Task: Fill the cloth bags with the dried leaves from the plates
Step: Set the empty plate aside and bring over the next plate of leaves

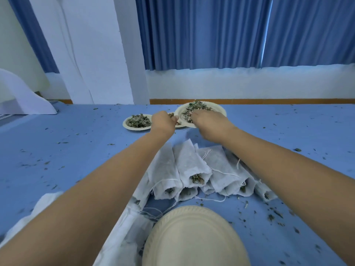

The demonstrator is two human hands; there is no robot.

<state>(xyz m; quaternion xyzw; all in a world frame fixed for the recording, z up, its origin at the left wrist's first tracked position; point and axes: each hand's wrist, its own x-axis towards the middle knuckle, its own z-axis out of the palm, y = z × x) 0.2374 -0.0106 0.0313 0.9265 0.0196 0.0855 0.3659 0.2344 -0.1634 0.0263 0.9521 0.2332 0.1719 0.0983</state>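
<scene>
Head view, looking down along two bare forearms. Judging the job as well advanced: seeing a heap of filled cloth bags lying mid-table on the blue table cover, with mouths facing the camera, showing leaf inside and not drawn closed. Also seeing an emptied paper plate sitting nearest. Seeing what seem to be flat unfilled bags under the left forearm.

Left to do: moving the dried leaves off the large far plate, plus more off a smaller plate to its left.

Reaching far forward with both arms. Holding the left hand at the large plate's left rim with fingers curled, not managing to tell whether gripping anything. Laying the right hand palm down over the leaves, hiding the fingertips, so not telling whether closing on a handful.
</scene>
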